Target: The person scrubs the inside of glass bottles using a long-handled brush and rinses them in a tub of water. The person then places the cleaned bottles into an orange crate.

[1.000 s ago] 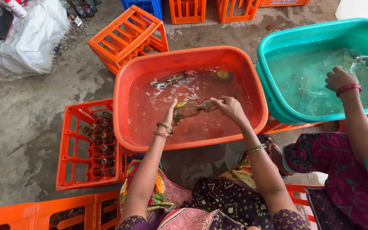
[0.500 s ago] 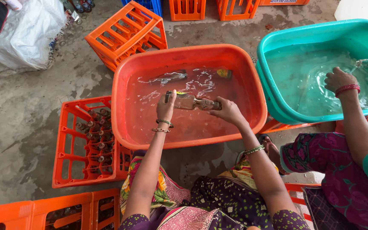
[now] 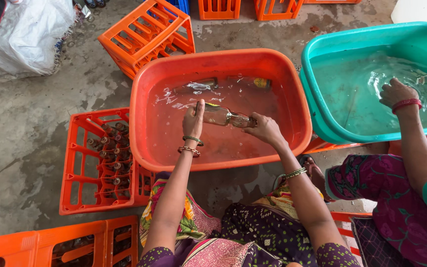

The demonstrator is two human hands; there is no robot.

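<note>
A clear glass bottle (image 3: 222,116) lies sideways over the water in the orange tub (image 3: 292,94). My left hand (image 3: 193,118) presses flat against its base end. My right hand (image 3: 264,128) is closed around its neck end. Two more bottles (image 3: 199,86) float at the tub's far side, one with a yellow label (image 3: 261,83).
An orange crate (image 3: 102,160) with several bottles stands left of the tub. More orange crates (image 3: 147,34) lie behind and at the lower left. At right, another person's hand (image 3: 395,93) dips into a teal tub (image 3: 322,54) of water. A white sack (image 3: 23,37) lies far left.
The bottle has come up from the water and turned more level. My left hand has slid from gripping its side to pressing its base; the right keeps the neck.
</note>
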